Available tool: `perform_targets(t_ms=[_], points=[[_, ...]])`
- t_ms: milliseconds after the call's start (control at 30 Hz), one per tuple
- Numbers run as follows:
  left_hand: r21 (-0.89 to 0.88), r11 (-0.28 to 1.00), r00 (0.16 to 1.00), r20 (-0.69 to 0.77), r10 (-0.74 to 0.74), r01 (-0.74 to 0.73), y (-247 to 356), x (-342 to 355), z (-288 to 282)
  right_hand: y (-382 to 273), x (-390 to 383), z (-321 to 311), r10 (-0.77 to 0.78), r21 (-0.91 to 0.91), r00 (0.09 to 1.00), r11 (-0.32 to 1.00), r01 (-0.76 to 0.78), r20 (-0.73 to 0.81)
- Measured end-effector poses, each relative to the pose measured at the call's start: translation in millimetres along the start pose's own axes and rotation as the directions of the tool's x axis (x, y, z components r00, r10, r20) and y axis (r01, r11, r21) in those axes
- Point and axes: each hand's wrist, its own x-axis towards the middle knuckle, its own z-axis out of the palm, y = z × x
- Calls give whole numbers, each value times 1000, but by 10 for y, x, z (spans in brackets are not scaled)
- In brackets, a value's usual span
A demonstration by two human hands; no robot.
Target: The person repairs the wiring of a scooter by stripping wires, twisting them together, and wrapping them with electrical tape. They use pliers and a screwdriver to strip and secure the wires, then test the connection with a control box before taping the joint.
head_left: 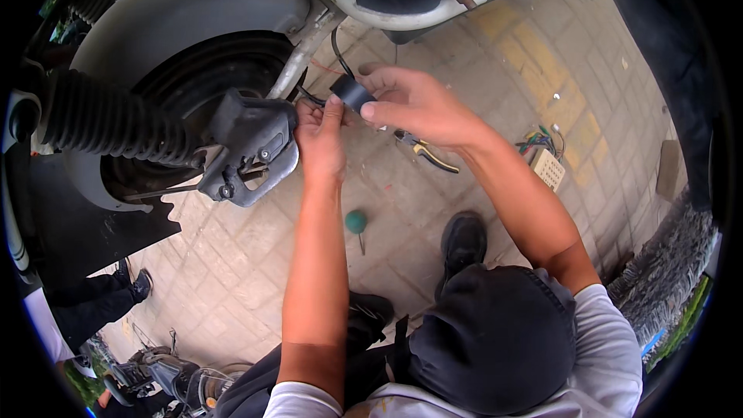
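My right hand (414, 108) grips a roll of black tape (354, 94), thumb on its front. My left hand (323, 128) is pinched on a black cable (313, 97) just beside the roll, its thumb at the roll's edge. Another length of black cable (338, 52) and a thin red wire (326, 67) hang from the scooter's frame (306, 50) around both hands. A bent metal bracket (255, 162) is just left of my left hand. Below my right hand, pliers (433, 158) with black and yellow handles lie on the paving.
The scooter's wheel and fender (155, 8) and ribbed boot (116, 116) fill the upper left. A green-handled screwdriver (356, 222) and a beige box (547, 170) with coloured wires lie on the paving, a brick (669, 166) farther right. Another person's legs (97, 306) and a second scooter (174, 375) are lower left.
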Motion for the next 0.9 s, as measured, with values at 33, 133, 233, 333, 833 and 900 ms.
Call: perform_targets(t_ms=[33, 133, 233, 333, 833, 900], points=[[-22, 1000, 1000, -9, -1, 1, -1, 0, -3, -27, 64, -21, 17, -31, 998, 999, -15, 66], [-145, 989, 1000, 1, -24, 24, 54, -28, 89, -48, 234, -44, 59, -89, 987, 995, -46, 151], [-293, 954, 997, 60, -50, 66, 41, -96, 195, -35, 367, -6, -12, -393, 1000, 920, 0, -28], [-226, 974, 999, 28, -19, 25, -18, -121, 182, -34, 466, 100, -143, -684, 976, 729, -11, -167], [-267, 933, 968, -10, -252, 241, 138, 100, 271, 664, 250, -322, -227, -106, 974, 969, 225, -5], [-243, 943, 973, 71, -218, 229, 150, 46, 210, 601, 273, -347, -158, -104, 987, 982, 158, 15]])
